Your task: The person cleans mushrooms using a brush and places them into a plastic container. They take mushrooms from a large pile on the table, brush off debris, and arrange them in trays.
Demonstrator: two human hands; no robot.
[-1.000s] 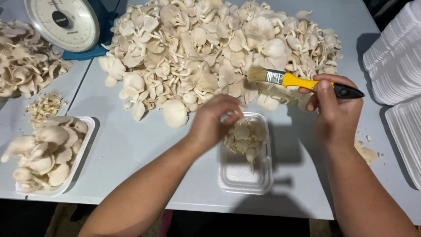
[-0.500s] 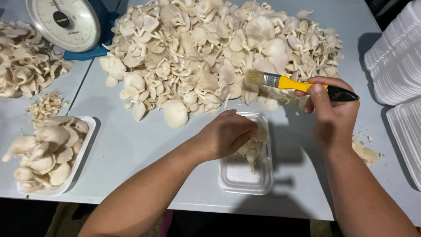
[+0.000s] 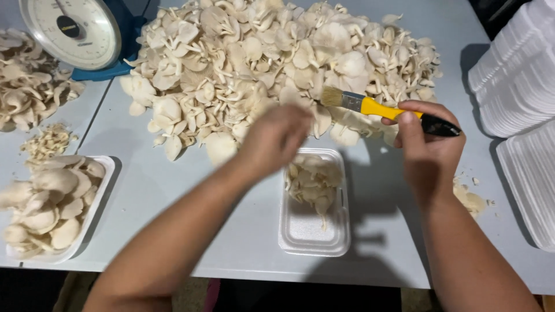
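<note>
A big heap of pale oyster mushrooms (image 3: 260, 63) covers the far middle of the grey table (image 3: 173, 196). My left hand (image 3: 277, 138) hovers blurred at the heap's near edge, just above a white foam tray (image 3: 312, 231) that holds a few mushrooms (image 3: 312, 182) in its far half; whether the hand holds anything I cannot tell. My right hand (image 3: 430, 150) grips a paintbrush (image 3: 376, 107) with a yellow and black handle, bristles pointing left over the heap.
A dial scale (image 3: 72, 32) on a blue base stands at the far left beside another mushroom pile (image 3: 29, 92). A filled foam tray (image 3: 52, 208) sits near left. Stacks of foam trays (image 3: 514, 75) line the right side. Mushroom scraps (image 3: 471, 199) lie right of my wrist.
My left hand has lifted off the mushrooms in the tray and moved up toward the heap. The right hand with the brush has barely shifted.
</note>
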